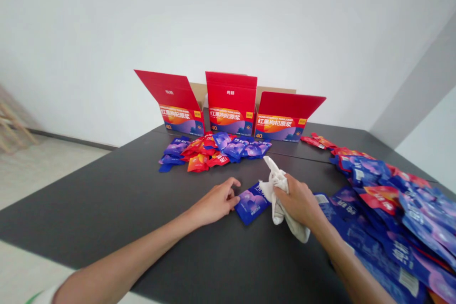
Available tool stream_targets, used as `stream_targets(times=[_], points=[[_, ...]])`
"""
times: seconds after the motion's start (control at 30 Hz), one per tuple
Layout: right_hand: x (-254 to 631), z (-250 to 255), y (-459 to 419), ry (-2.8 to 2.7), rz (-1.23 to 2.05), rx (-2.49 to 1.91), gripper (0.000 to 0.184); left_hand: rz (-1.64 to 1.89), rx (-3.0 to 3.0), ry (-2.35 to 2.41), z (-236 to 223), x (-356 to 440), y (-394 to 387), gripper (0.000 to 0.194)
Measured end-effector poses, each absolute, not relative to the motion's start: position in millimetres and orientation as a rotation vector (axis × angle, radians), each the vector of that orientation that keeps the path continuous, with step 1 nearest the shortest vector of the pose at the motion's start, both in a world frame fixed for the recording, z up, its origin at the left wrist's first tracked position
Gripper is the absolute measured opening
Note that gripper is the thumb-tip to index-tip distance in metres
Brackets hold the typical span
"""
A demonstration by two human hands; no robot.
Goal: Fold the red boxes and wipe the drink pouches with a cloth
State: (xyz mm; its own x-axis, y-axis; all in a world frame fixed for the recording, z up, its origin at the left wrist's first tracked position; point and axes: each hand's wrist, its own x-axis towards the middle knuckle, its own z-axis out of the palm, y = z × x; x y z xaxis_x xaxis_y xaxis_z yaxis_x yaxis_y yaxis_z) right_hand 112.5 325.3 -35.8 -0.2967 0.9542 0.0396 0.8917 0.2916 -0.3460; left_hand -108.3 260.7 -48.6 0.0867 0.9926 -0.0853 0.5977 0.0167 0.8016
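Observation:
A blue pouch (pixel 252 205) with a purple print lies in front of me on the dark table. My left hand (pixel 221 201) is at its left edge, the thumb and curled fingers closed on that edge and the index finger raised off it. In my right hand (pixel 297 199) is a bunched white cloth (pixel 279 180), gripped between thumb and fingers. Part of the cloth covers the pouch's upper right corner, and its lower end hangs toward the table.
Three open red boxes stand at the back: a left box (pixel 181 118), a middle box (pixel 231 118) and a right box (pixel 280 126). Before them lies a mixed pile of red and blue pouches (pixel 210 149). A larger pouch heap (pixel 388 213) spreads over the table's (pixel 142 185) right side.

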Motion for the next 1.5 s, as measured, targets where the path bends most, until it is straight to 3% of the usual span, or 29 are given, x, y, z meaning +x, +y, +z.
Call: stream_targets(times=[0.13,0.2,0.3,0.47,0.57,0.7,0.93,1.1,1.23,1.4,1.5], points=[[105.2,-47.2,321.1,-2.406,0.361,-1.652,0.039,0.759,2.305,1.598,-42.1,-101.8,247.0,0.047],[106.2,-48.9,322.6,-2.39,0.352,-1.655,0.038,0.578,2.425,1.437,-38.5,-101.6,242.5,0.053],[110.2,-47.7,326.9,-2.357,0.359,-1.68,0.037,0.344,2.513,1.296,-39.9,-103.3,241.3,0.078],[114.1,-44.5,331.9,-2.339,0.381,-1.669,0.036,0.402,2.613,1.384,-46.5,-101.5,247.0,0.047],[115.7,-40.0,333.4,-2.283,0.378,-1.65,0.031,0.47,2.475,1.656,-43.3,-98.9,248.3,0.038],[111.0,-33.4,323.9,-2.219,0.392,-1.547,0.028,0.523,2.222,2.046,-41.6,-98.2,248.7,0.036],[78.0,-44.9,291.7,-2.529,0.194,-1.367,0.027,0.333,2.313,1.947,-64.1,-91.2,250.0,0.024],[75.0,-46.0,295.3,-2.477,-0.065,-1.676,0.024,0.21,2.4,2.041,-66.0,-85.3,249.8,0.036],[72.7,-44.7,287.9,-2.615,0.043,-1.452,0.025,0.091,2.439,2.052,-63.6,-83.9,249.3,0.025],[77.9,-41.2,295.4,-2.49,-0.013,-1.766,0.027,0.078,2.449,2.072,-60.7,-79.7,247.9,0.028],[76.7,-40.5,291.2,-2.574,0.035,-1.604,0.026,0.044,2.458,2.061,-59.6,-78.5,246.6,0.022]])
